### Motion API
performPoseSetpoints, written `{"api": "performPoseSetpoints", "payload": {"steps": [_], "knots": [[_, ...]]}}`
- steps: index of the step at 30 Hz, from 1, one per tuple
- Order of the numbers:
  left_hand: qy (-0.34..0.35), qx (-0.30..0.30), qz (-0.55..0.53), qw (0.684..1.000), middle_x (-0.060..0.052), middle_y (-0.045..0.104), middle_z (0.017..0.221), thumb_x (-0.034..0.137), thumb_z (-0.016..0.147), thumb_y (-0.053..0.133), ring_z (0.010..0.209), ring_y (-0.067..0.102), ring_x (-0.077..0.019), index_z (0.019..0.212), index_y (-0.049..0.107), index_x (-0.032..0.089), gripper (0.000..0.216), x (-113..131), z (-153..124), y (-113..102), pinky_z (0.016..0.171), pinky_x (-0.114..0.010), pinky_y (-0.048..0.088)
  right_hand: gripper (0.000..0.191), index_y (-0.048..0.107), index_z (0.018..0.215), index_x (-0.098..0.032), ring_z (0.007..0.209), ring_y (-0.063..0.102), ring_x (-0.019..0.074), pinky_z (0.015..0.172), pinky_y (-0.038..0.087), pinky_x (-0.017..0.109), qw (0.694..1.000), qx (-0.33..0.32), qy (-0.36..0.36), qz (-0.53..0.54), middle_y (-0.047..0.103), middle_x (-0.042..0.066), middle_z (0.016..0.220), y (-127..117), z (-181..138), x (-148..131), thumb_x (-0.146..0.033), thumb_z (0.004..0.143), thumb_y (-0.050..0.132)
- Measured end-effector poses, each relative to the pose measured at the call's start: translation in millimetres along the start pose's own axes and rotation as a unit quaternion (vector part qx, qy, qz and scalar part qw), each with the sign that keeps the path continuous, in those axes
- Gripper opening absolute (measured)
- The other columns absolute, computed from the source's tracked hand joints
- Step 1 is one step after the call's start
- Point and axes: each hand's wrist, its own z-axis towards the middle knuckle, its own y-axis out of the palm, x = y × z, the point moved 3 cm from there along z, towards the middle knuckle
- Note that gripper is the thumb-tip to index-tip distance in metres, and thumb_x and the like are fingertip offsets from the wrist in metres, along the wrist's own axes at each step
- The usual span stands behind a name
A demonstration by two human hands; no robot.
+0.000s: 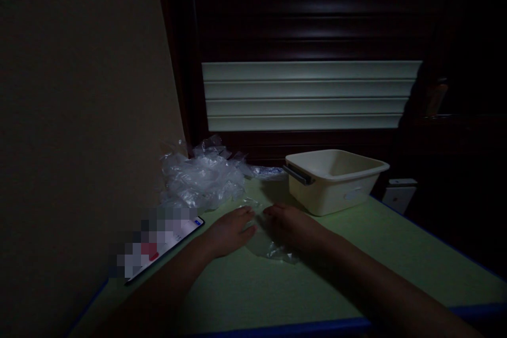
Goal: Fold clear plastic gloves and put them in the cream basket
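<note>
The left hand point(232, 229) has its thumb spread apart from its fingers, so it looks loose; the fingertips are at the far-left edge of a clear plastic bag point(277, 252). The right hand point(293, 224) bends its fingers downward over the same film, but I cannot tell whether they pinch it or only press it. The bag lies flat, with some wrinkles at its near side, on the green tabletop point(229, 296), between and partly under the hands.

I judge that the step in hand is to spread or smooth this single bag. The next move probably calls for a light pinch at one edge, because the film seems thin and slippery.

Taking the bag as the clock's centre, a loose heap of similar clear bags point(202, 179) sits at ten to eleven o'clock. A smartphone point(170, 243) lies at nine, near the left forearm, and a cream plastic tub point(332, 193) with a grey handle point(298, 174) stands at one to two. The heap and the tub limit the space beyond the hands, and the dim light makes the film's border difficult to see.
</note>
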Motion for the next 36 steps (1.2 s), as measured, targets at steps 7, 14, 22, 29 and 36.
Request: {"api": "performPoseSetpoints", "payload": {"steps": [7,14,22,29,36], "knots": [[-0.054,-0.041,0.002,0.998,-0.012,0.041,0.136,0.044,0.073,0.062,0.126,0.037,-0.027,0.117,0.056,0.018,0.051,-2.6,-0.9,-5.8,0.105,-0.037,0.025,0.022,0.068,0.078,-0.013,0.071,0.061,0.0242,0.059,0.039,0.03,0.985,-0.053,0.076,-0.144,0.064,0.016,0.086,-1.7,-0.4,26.2,-0.005,0.074,0.048],[-0.101,-0.214,0.051,0.97,-0.011,0.01,0.148,0.056,0.053,0.074,0.134,0.013,-0.0301,0.138,0.029,0.017,0.103,4.0,-3.1,-17.1,0.109,-0.04,0.017,0.024,0.068,0.082,-0.008,0.079,0.063,0.0307,0.064,0.043,0.034,0.968,-0.089,0.113,-0.205,0.066,0.02,0.09,-9.1,-2.6,25.2,-0.002,0.072,0.047],[-0.102,-0.217,0.121,0.963,-0.006,0.011,0.149,0.055,0.091,0.019,0.135,0.012,-0.0192,0.138,0.029,0.019,0.06,-0.8,0.5,-14.0,0.109,-0.035,0.016,0.033,0.065,0.096,-0.006,0.1,0.055,0.0325,0.082,0.041,0.039,0.971,-0.045,0.1,-0.214,0.062,0.023,0.103,-14.8,2.8,12.9,0.0,0.075,0.041],[-0.067,-0.184,0.197,0.961,-0.012,0.013,0.147,0.052,0.09,0.027,0.136,0.009,-0.0233,0.139,0.025,0.012,0.064,-6.7,1.7,-2.6,0.109,-0.039,0.011,0.028,0.062,0.101,-0.014,0.085,0.061,0.018,0.072,0.043,0.024,0.986,-0.058,-0.004,-0.157,0.065,0.01,0.096,-9.3,-1.8,-17.9,-0.022,0.09,0.037],[-0.036,-0.137,0.272,0.952,-0.014,0.017,0.146,0.054,0.088,0.032,0.136,0.008,-0.0242,0.134,0.037,0.009,0.064,4.1,-2.6,-11.0,0.11,-0.041,0.001,0.023,0.064,0.089,-0.013,0.076,0.06,0.0181,0.071,0.042,0.028,0.976,-0.101,-0.077,-0.174,0.066,0.01,0.084,-2.2,-23.6,-30.0,-0.018,0.088,0.042]]}}
